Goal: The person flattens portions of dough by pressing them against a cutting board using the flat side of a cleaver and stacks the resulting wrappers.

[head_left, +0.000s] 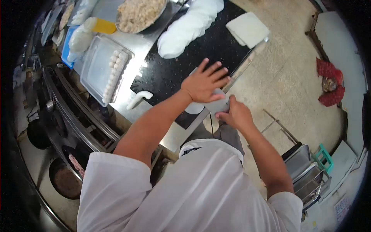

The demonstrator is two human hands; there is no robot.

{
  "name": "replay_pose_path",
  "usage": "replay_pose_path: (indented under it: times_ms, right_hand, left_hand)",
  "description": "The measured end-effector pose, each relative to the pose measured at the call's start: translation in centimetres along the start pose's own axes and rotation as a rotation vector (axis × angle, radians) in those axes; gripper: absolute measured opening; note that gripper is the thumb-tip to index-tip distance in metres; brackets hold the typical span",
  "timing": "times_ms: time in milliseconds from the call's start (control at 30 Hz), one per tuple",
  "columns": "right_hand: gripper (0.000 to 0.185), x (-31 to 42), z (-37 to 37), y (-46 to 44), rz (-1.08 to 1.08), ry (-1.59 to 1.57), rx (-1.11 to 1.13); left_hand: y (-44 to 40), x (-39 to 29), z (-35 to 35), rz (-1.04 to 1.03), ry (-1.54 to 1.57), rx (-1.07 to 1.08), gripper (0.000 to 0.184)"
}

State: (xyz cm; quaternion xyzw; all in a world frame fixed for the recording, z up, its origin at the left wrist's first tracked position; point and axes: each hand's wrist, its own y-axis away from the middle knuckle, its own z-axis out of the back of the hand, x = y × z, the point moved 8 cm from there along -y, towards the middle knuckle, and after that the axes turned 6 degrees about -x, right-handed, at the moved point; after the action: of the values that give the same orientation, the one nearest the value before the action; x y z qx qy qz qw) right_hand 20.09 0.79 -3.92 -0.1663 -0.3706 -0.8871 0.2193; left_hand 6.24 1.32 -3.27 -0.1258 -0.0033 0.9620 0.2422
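Observation:
My left hand (206, 83) lies flat with its fingers spread, over the broad grey blade of a cleaver (221, 103) at the near edge of the black worktop. My right hand (236, 113) is closed at the cleaver's right end; its handle is mostly hidden by the fingers. A thin round white dough wrapper (194, 108) shows beside the blade, partly covered. To the left lies a curved white dough roll (139, 99). Farther up the black board (154, 83), many overlapping round wrappers (185, 31) form a long row.
At left, a clear plastic tray (92, 73) holds several small dough pieces (112, 73). Behind it are a yellow-ended container (104, 26) and a metal bowl of filling (141, 15). Folded white cloth (248, 29) sits at the board's right corner. Woks (63, 179) are at lower left.

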Motion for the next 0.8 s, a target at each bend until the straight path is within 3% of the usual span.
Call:
replay_pose_path:
  times_ms: [67, 167, 333, 467, 533, 633, 800]
  right_hand:
    - [0.077, 1.1, 2.2, -3.4, 0.051, 0.001, -0.062]
    - [0.077, 1.2, 0.2, -1.7, 0.062, -0.041, -0.079]
    - [0.068, -2.9, -7.9, 5.0, 0.030, -0.317, 0.044]
    - [0.075, -2.8, -3.4, 3.7, -0.072, -0.179, -0.050]
    - [0.074, -1.5, 0.1, 0.1, -0.040, -0.062, -0.003]
    - [0.072, -0.1, 2.9, -2.3, 0.037, -0.012, -0.119]
    - [0.070, -1.2, -5.6, 2.8, 0.029, -0.320, -0.016]
  left_hand:
    - [-0.6, 3.5, 0.6, 0.093, -0.025, -0.108, 0.071]
    - [-0.9, 4.2, 1.8, 0.048, -0.028, -0.173, 0.069]
    - [4.1, -4.5, -0.6, 0.050, 0.135, -0.043, 0.069]
    - [0.7, -2.5, -1.5, -0.023, 0.112, -0.098, 0.069]
    - [-1.4, -0.7, 0.2, -0.006, -0.022, -0.080, 0.070]
    - [-3.0, 2.9, 1.6, 0.066, -0.014, -0.173, 0.071]
    - [2.7, -1.2, 1.1, 0.046, 0.052, -0.130, 0.074]
